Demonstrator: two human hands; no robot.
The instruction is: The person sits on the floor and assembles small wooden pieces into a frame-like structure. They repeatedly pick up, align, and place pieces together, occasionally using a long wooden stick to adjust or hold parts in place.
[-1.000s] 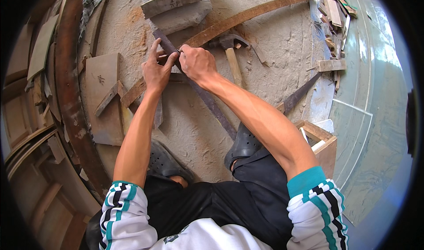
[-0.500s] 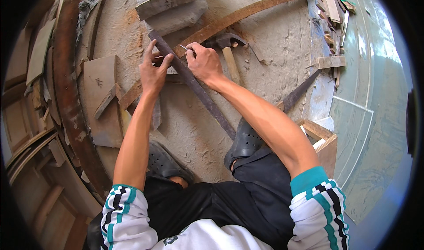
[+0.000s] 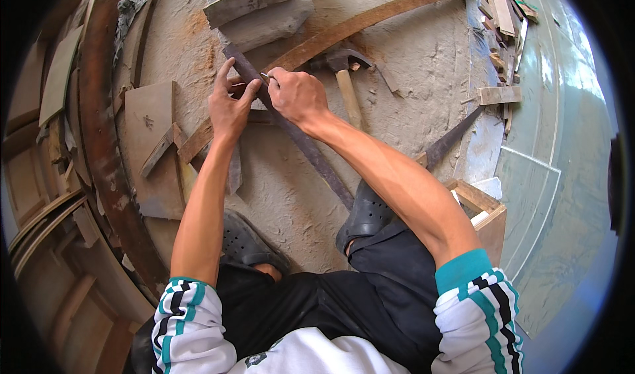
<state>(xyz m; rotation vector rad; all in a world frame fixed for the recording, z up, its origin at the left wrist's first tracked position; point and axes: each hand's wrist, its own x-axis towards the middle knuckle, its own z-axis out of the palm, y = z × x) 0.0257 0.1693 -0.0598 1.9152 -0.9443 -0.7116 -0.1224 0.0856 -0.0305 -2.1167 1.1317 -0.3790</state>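
Note:
A long dark flat bar (image 3: 307,146) slants from the stone blocks down to my right shoe, crossing the end of a curved wooden strip (image 3: 370,23). My left hand (image 3: 228,106) holds the bar near its upper end, index finger along one edge and thumb on the other. Close beside that thumb, my right hand (image 3: 301,99) is closed in a pinch on a thin, nail-like piece (image 3: 265,75). Its tip is at the bar's edge; the rest is hidden by the fingers. Just right of this hand lies a claw hammer (image 3: 345,86) with a wooden handle.
Stone blocks (image 3: 261,13) stand at the far side. Wooden boards (image 3: 149,156) lie at left, beyond them a long brown beam (image 3: 109,136). To the right are a dark tapered blade (image 3: 453,139), a wooden box (image 3: 486,222), wood scraps (image 3: 499,17) and glass sheets (image 3: 562,129).
My right hand has shifted slightly left and down, bringing the thin piece against the bar's edge. My left hand and the bar have stayed in place.

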